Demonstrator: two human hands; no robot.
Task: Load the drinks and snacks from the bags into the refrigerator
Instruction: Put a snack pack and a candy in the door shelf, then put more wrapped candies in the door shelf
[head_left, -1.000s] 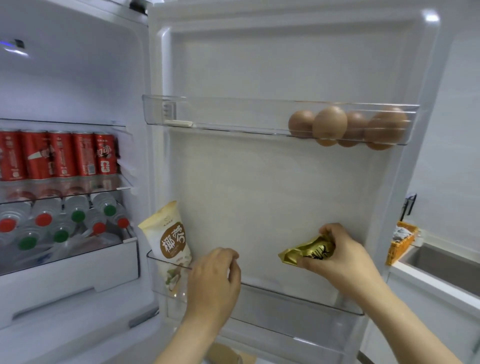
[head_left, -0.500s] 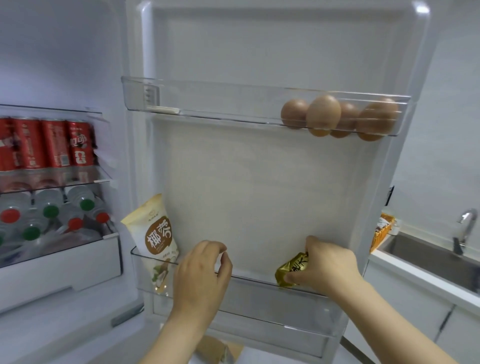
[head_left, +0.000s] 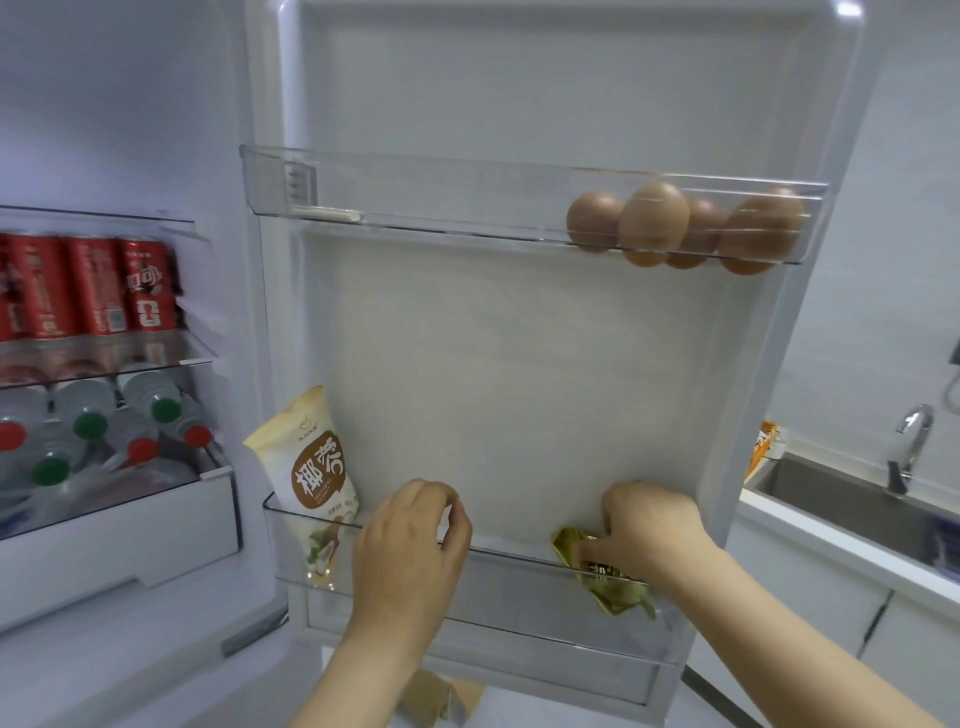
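We faced the open refrigerator door (head_left: 519, 364), which filled the middle of the frame. At the left edge, red cans (head_left: 93, 286) stood in a row on a glass shelf above stacked water bottles (head_left: 88, 426). A sink (head_left: 841, 499) showed at the right edge. The upper door bin (head_left: 415, 176) carried brown eggs (head_left: 654, 223) at its right end. The lower door bin (head_left: 509, 558) ran across the lower middle of the frame. A cream snack pouch (head_left: 311, 467) stood upright at its left end, and the gold snack packet (head_left: 608, 582) sat at its right end, tilted and already partly below the clear rim.

We judged the packet to be mid-placement, and the tilt was the main worry. If it were let go before it settled, it could wedge crooked against the front wall or flop flat. A hard push down might crush what was inside the foil. The pouch was also close to the idle hand, so a careless sweep to the left could tip it over.

The right hand (head_left: 649, 525) came in from the lower right corner of the frame. Its wrist was bent down over the rim, knuckles up, and its grip was clenched on the packet's upper part. The left hand (head_left: 410, 545) hovered in front of the bin's middle, just right of the pouch, with its back toward us. Its fingers were loosely curled with the thumb near the forefinger, and the grip was released, with nothing in it that we could see. We could not tell whether it touched the rim.
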